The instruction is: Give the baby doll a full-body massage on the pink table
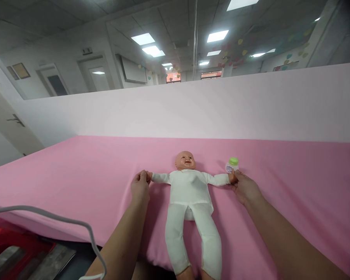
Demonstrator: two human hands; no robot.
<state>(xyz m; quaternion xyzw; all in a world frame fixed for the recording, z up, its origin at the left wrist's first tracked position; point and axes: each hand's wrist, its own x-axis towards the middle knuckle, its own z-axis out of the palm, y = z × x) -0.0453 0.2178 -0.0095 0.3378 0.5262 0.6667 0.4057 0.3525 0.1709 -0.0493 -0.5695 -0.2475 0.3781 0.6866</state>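
Note:
A baby doll (189,188) in a white top and white trousers lies on its back on a pink sheet (105,167), head toward the wall. Both its arms are stretched out sideways. My left hand (140,184) is closed on the doll's hand at the left of the view. On the other side, my right hand (245,188) pinches the doll's other hand. Just beyond my right hand stands a small clear bottle (232,165) with a green cap.
A white low wall (192,111) with glass above it runs behind the pink surface. At the lower left, a grey cable (55,217) curves across the front, near a red plastic stool (14,243). A door (11,124) is at the far left.

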